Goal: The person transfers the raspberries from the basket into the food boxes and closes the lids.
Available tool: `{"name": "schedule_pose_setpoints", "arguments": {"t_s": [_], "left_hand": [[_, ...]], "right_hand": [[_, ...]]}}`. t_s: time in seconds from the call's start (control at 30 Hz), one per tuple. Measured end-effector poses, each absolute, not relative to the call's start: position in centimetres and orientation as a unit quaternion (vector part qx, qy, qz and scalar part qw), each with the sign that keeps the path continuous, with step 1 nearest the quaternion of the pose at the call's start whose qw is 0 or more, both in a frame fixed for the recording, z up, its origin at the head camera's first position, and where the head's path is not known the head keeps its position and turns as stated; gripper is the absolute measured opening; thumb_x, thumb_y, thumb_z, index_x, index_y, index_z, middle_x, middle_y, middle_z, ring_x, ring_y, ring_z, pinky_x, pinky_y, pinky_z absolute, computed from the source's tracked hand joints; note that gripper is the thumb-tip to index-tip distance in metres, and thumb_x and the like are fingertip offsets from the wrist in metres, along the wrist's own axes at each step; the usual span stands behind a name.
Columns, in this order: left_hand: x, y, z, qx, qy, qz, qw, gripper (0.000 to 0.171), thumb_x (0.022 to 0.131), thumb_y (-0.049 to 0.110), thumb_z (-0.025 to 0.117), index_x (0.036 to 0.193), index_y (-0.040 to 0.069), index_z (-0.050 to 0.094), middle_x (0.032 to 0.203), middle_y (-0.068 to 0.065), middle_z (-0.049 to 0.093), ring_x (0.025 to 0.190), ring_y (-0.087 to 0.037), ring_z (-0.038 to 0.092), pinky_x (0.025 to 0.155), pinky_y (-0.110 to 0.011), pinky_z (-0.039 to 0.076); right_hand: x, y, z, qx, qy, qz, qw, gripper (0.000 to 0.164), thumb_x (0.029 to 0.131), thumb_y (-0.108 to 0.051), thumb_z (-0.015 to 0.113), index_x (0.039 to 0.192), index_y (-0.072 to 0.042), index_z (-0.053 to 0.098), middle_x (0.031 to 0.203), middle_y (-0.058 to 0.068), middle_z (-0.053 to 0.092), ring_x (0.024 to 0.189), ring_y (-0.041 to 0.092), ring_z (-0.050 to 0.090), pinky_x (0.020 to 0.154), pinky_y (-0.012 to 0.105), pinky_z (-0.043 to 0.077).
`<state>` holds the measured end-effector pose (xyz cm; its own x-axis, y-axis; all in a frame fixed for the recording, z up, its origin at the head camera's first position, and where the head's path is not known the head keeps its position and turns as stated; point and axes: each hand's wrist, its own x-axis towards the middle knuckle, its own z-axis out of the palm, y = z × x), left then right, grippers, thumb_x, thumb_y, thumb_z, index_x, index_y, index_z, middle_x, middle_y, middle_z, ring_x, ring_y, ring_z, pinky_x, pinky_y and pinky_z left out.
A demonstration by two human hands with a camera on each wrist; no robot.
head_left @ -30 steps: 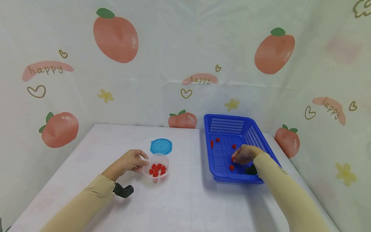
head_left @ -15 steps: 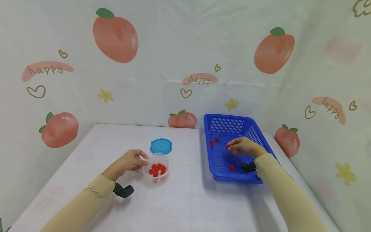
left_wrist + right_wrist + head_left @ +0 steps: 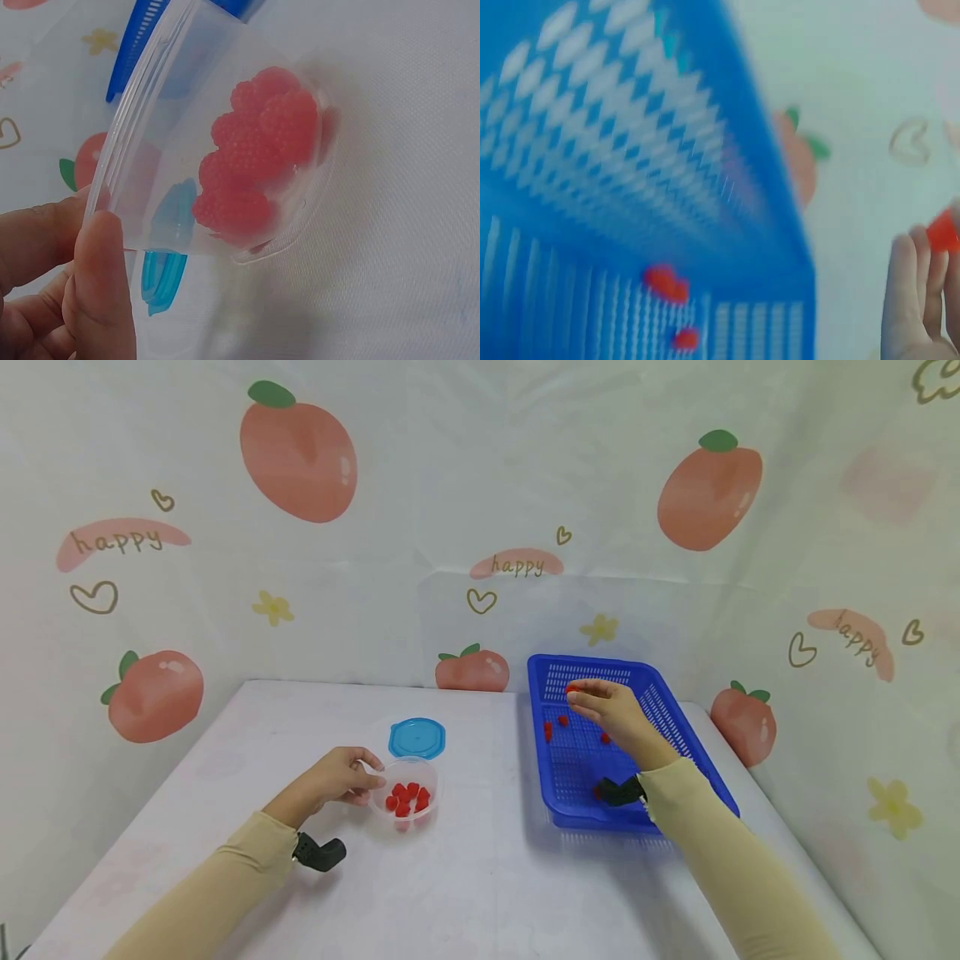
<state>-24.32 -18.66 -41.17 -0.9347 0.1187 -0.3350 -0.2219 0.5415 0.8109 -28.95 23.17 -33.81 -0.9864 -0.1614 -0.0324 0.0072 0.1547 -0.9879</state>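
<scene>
My left hand (image 3: pixel 341 777) pinches the rim of a clear round plastic tub (image 3: pixel 429 777) between thumb and fingers. Several red raspberries (image 3: pixel 259 146) lie on the tub's bottom. Over the blue basket (image 3: pixel 553 797), my right hand (image 3: pixel 611 710) pinches one raspberry (image 3: pixel 572 690) at its fingertips; the right wrist view catches this raspberry (image 3: pixel 943 231) at its right edge. Inside the basket, loose raspberries (image 3: pixel 563 721) lie on the slotted floor, some along the left wall. The right wrist camera partly covers one near the front.
A blue lid (image 3: pixel 417 739) lies on the white tabletop (image 3: pixel 480 877) just behind the tub. The basket's perforated walls (image 3: pixel 630 127) rise around its floor at the right. A printed cloth backdrop (image 3: pixel 420 485) stands behind the table.
My right hand has lifted a raspberry from the basket floor and moved up and to the left, toward the basket's far side. The left hand and the tub stay in place.
</scene>
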Motion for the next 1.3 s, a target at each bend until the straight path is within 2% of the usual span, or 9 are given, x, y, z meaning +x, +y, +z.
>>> {"name": "schedule_pose_setpoints", "arguments": {"t_s": [0.2, 0.4, 0.53, 0.83, 1.07, 1.3], "left_hand": [[-24.5, -18.7, -41.3, -0.031, 0.858, 0.479, 0.18, 0.04, 0.086, 0.019, 0.074, 0.117, 0.001, 0.056, 0.076, -0.009, 0.059, 0.06, -0.017, 0.058, 0.062, -0.025, 0.056], [-24.7, -18.7, -41.4, -0.041, 0.858, 0.48, 0.18, 0.039, 0.085, 0.018, 0.074, 0.116, 0.001, 0.056, 0.075, -0.008, 0.059, 0.059, -0.017, 0.058, 0.062, -0.025, 0.056], [-24.7, -18.7, -41.5, -0.039, 0.858, 0.479, 0.179, 0.04, 0.086, 0.019, 0.074, 0.116, 0.001, 0.056, 0.075, -0.008, 0.059, 0.059, -0.017, 0.058, 0.061, -0.025, 0.056], [-24.6, -18.8, -41.4, -0.028, 0.855, 0.485, 0.18, 0.04, 0.085, 0.019, 0.074, 0.115, 0.0, 0.056, 0.073, -0.007, 0.057, 0.057, -0.016, 0.057, 0.06, -0.025, 0.056], [-24.5, -18.7, -41.4, -0.035, 0.859, 0.48, 0.176, 0.04, 0.085, 0.019, 0.075, 0.115, 0.001, 0.056, 0.074, -0.008, 0.057, 0.058, -0.016, 0.056, 0.06, -0.024, 0.056], [-24.4, -18.6, -41.4, -0.037, 0.857, 0.483, 0.174, 0.04, 0.085, 0.019, 0.075, 0.115, 0.001, 0.056, 0.074, -0.008, 0.057, 0.058, -0.016, 0.056, 0.059, -0.024, 0.056]], "right_hand": [[-27.4, 19.7, -32.4, -0.053, 0.694, -0.716, 0.052, 0.042, 0.094, -0.01, 0.061, 0.131, 0.007, 0.048, 0.11, 0.003, 0.06, 0.099, 0.009, 0.064, 0.106, 0.04, 0.04], [-25.8, 16.7, -31.7, -0.048, 0.646, -0.76, 0.051, 0.033, 0.093, -0.006, 0.062, 0.123, 0.004, 0.054, 0.106, 0.004, 0.061, 0.099, 0.013, 0.066, 0.094, 0.028, 0.051], [-24.9, 15.2, -31.9, -0.05, 0.639, -0.766, 0.051, 0.035, 0.092, -0.005, 0.063, 0.124, 0.005, 0.054, 0.108, 0.005, 0.06, 0.102, 0.016, 0.066, 0.092, 0.026, 0.052], [-23.6, 11.9, -33.5, -0.075, 0.653, -0.752, 0.05, 0.031, 0.092, -0.003, 0.063, 0.12, 0.007, 0.057, 0.103, 0.005, 0.061, 0.098, 0.015, 0.066, 0.096, 0.036, 0.05], [-22.9, 9.4, -35.2, -0.083, 0.663, -0.741, 0.066, 0.027, 0.09, -0.003, 0.065, 0.116, 0.004, 0.061, 0.102, 0.006, 0.063, 0.097, 0.017, 0.065, 0.095, 0.032, 0.051], [-22.2, 7.6, -37.4, -0.095, 0.68, -0.719, 0.11, 0.034, 0.09, -0.01, 0.068, 0.12, 0.004, 0.06, 0.103, 0.005, 0.063, 0.096, 0.015, 0.065, 0.095, 0.033, 0.052]]}}
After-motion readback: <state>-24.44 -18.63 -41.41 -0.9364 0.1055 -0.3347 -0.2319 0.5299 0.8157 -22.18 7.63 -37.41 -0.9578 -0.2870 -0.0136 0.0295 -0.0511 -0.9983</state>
